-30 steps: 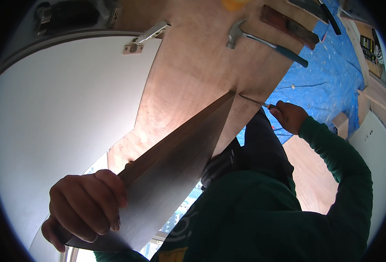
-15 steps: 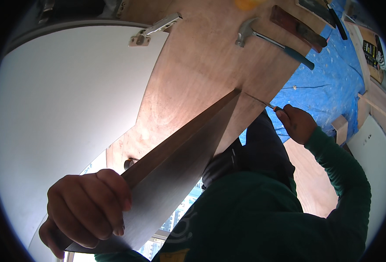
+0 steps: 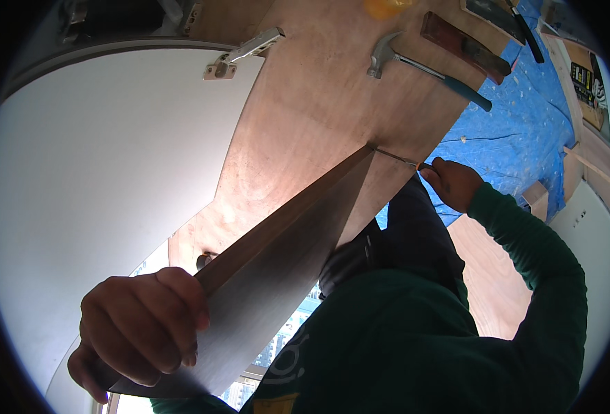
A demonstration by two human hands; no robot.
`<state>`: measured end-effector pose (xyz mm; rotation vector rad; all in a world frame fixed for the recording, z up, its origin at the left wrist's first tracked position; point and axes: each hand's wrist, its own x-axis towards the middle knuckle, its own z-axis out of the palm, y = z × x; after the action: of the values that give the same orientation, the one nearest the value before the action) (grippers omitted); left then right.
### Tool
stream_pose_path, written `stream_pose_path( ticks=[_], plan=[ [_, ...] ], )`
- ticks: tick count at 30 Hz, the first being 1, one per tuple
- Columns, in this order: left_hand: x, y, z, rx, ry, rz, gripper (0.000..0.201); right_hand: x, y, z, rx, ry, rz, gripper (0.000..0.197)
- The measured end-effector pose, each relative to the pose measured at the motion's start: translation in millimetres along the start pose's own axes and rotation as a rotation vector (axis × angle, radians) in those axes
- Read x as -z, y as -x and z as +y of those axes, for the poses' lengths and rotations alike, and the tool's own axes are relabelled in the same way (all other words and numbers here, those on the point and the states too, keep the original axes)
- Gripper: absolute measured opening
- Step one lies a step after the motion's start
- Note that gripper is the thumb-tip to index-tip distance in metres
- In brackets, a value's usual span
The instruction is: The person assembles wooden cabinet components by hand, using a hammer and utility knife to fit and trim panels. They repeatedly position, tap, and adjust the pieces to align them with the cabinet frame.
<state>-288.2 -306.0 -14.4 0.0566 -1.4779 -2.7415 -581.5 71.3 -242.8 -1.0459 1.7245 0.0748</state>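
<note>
My left hand (image 3: pixel 139 324), close to the camera at the lower left, is closed over the upper end of a long board (image 3: pixel 284 265). The board has a dark grey face and a brown wooden edge, and it slants away to its far end on a plywood sheet (image 3: pixel 305 96). My right hand (image 3: pixel 454 185) is closed round the orange and dark handle of a screwdriver (image 3: pixel 396 158). Its thin metal shaft points left, with the tip at the far end of the board; whether it touches cannot be made out.
Beyond lie a claw hammer (image 3: pixel 429 71) and a reddish-brown wooden block (image 3: pixel 463 48). A white panel (image 3: pixel 125 152) with a metal hinge (image 3: pixel 244 54) fills the left. Blue sheeting (image 3: pixel 505 131) covers the floor at right, beside a small wooden piece (image 3: pixel 536 199). My legs (image 3: pixel 415 234) are near the board.
My right hand has moved left and slightly up, bringing the screwdriver's tip to the board's far end. My left hand keeps its grip, and the board has shifted only slightly.
</note>
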Motion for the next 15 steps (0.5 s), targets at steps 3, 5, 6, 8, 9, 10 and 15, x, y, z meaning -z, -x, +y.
stream_pose_path(
  ticks=[3,5,6,8,9,10,15],
  plan=[
    [2.4,1.5,0.6,-0.008,-0.007,-0.014,0.054,-2.6,5.9,4.0,-0.026,-0.03,0.003,0.06],
    [2.9,3.8,-1.0,-0.018,0.003,-0.013,0.054,-1.5,12.9,6.4,-0.045,-0.037,-0.004,0.06],
    [3.8,4.3,-1.4,-0.023,0.004,-0.014,0.053,1.0,15.3,7.1,-0.047,-0.038,-0.004,0.061],
    [4.3,4.8,-1.2,-0.027,0.003,-0.002,0.053,8.3,19.1,7.2,-0.046,-0.071,0.005,0.06],
    [3.5,4.6,-1.4,-0.027,0.004,0.009,0.053,13.3,22.0,6.9,-0.046,-0.102,0.014,0.059],
    [1.9,4.1,-1.4,-0.038,0.0,0.014,0.053,17.6,22.9,5.4,-0.06,-0.127,0.023,0.057],
    [-10.7,-4.2,-2.9,-0.051,-0.003,0.029,0.055,23.2,-19.4,-8.9,0.228,-0.041,0.46,0.044]
  ],
)
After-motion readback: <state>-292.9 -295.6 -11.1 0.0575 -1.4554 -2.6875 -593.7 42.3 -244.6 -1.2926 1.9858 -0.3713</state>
